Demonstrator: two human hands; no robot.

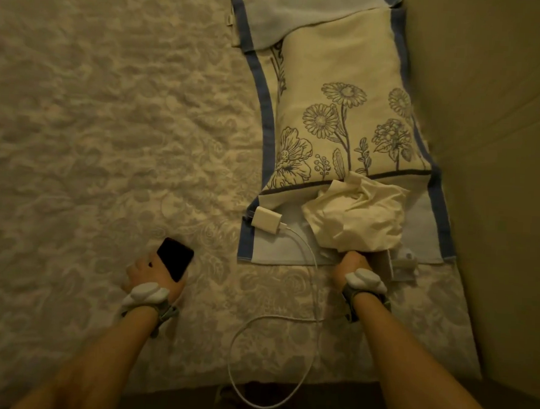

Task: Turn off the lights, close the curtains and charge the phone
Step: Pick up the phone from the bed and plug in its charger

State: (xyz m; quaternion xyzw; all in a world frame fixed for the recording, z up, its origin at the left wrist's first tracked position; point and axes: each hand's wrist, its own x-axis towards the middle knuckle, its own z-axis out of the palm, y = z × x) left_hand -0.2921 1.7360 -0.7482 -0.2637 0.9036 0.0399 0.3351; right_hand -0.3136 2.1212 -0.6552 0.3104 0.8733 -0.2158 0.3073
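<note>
The room is dim. My left hand (150, 274) holds a black phone (175, 258), screen dark, just above the patterned bedspread (93, 130). A white charger block (266, 218) lies on the lower end of the flowered pillow (340, 113). Its white cable (313, 270) runs down past my right hand and loops over the bed's front edge. My right hand (352, 266) reaches under a crumpled cream cloth (356, 216); its fingers are hidden, so I cannot tell what they grip.
A plain wall (502, 155) rises along the right side of the bed. A second blue-edged pillow (305, 13) lies at the top. A small pale object (405, 266) sits right of my right hand. The dark floor shows below the bed's edge.
</note>
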